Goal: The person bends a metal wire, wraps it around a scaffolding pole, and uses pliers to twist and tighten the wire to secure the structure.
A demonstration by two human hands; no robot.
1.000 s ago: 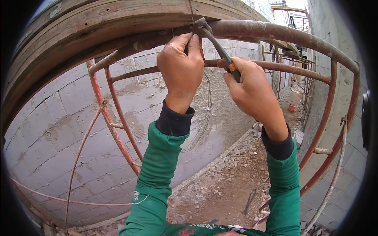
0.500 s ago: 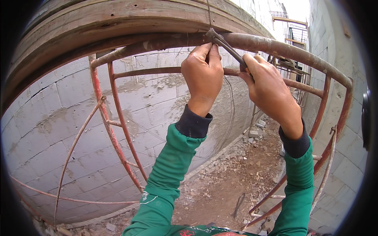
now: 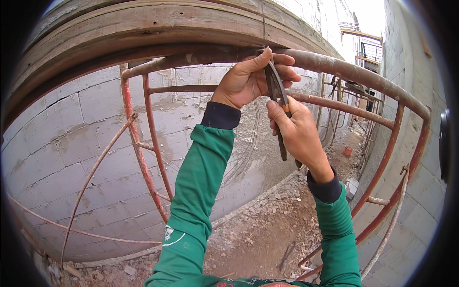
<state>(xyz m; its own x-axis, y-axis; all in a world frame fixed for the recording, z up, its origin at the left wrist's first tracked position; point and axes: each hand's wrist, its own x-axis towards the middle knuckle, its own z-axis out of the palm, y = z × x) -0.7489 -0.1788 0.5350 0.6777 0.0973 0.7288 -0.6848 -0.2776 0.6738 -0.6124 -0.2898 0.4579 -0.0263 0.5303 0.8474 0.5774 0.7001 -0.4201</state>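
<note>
My right hand (image 3: 301, 136) grips the dark handles of a pair of pincers (image 3: 273, 86), held nearly upright. Their head reaches the scaffold's top pipe (image 3: 349, 71); the jaws are partly hidden. My left hand (image 3: 241, 79) is beside the head, palm turned inward, with its thumb up near the jaws and its fingers spread behind the tool. A thin wire (image 3: 263, 24) runs down over the timber beams (image 3: 158, 26) to the pipe near the jaws. Thin loops of wire (image 3: 253, 138) hang below my left hand.
Rusty red scaffold frames (image 3: 138, 138) with thin braces (image 3: 93, 177) stand around me. A grey block wall (image 3: 86, 148) rises at left, another (image 3: 420, 191) at right. Rubble covers the dirt floor (image 3: 253, 253) below, and an orange bucket (image 3: 348, 151) stands farther along the passage.
My left hand has let go of its pinch near the pipe and opened beside the pincers. My right hand has moved down and left, swinging the pincers from slanted to nearly upright.
</note>
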